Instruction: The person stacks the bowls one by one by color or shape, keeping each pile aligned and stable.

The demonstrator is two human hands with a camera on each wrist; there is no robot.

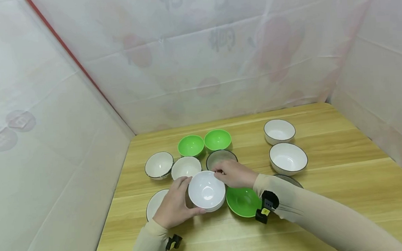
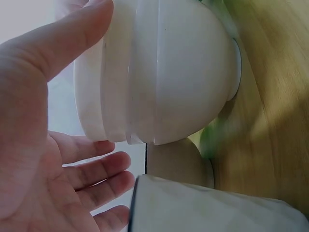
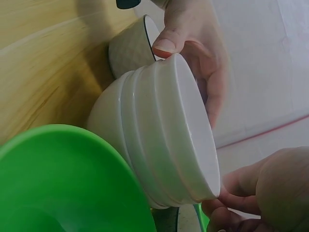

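Note:
A stack of three nested white bowls (image 1: pixel 206 191) stands on the wooden table (image 1: pixel 343 163) in front of me. My left hand (image 1: pixel 176 203) cups its left side. In the left wrist view the thumb (image 2: pixel 58 43) lies along the stack (image 2: pixel 159 72) while the fingers (image 2: pixel 96 171) stay fairly straight and apart from it. My right hand (image 1: pixel 224 173) reaches over from the right and pinches the stack's far rim. In the right wrist view its curled fingertips (image 3: pixel 227 205) hold the rim of the top bowl (image 3: pixel 164 135).
Round the stack stand two green bowls (image 1: pixel 190 145) (image 1: pixel 217 139), a green dish (image 1: pixel 243 201), a grey bowl (image 1: pixel 221 157), a plain white bowl (image 1: pixel 186 167) and several dark-rimmed white bowls (image 1: pixel 159 165) (image 1: pixel 279 131) (image 1: pixel 288 158). Translucent sheeting (image 1: pixel 201 65) walls in the table on three sides.

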